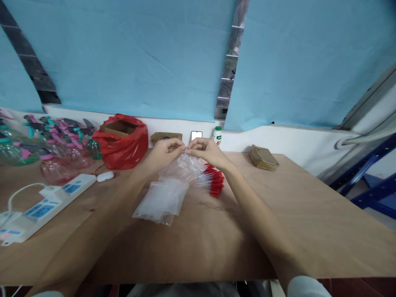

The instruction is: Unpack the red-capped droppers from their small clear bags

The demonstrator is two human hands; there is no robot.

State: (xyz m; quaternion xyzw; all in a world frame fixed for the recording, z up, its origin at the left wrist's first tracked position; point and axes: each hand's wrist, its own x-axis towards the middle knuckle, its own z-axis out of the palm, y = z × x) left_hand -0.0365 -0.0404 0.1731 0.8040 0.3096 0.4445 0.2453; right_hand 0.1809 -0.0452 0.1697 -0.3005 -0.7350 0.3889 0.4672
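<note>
Right sleeve [306,286]: pale, cut off by the bottom of the view, well in front of the grip and to its right.
Left sleeve [48,293]: just a pale edge, far to the left and in front of the grip.
Left hand [168,149]: fingers curled, thumb and forefinger pinching the top of a clear bag.
Right hand [208,149]: pinching the same top edge, fingertips almost meeting those opposite – too small to tell if touching.
Clear bag [182,166]: held by the upper edge in both pinches, hanging crumpled directly below the grip.
Bag stack [162,202]: flat on the wooden table [309,214], nearer than the grip and to its left, overlapped by the held bag.
Red-ended sticks [216,181]: bunched just below the grip and to its right, beside the right wrist, red ends outward – thin pale shafts pointing toward the held bag.
Phone [196,134]: just behind the grip, screen bright.
White bottle [217,135]: green-capped, behind the grip, slightly right.
Small carton [166,136]: behind the left hand.
Red bag [130,146]: left of the grip, with a cardboard box [119,127] inside.
Spray bottles [58,144]: clustered farther left.
Power strip [46,210]: left and nearer than the grip, close to a white case [105,176].
Brown package [264,157]: well to the right of the grip.
</note>
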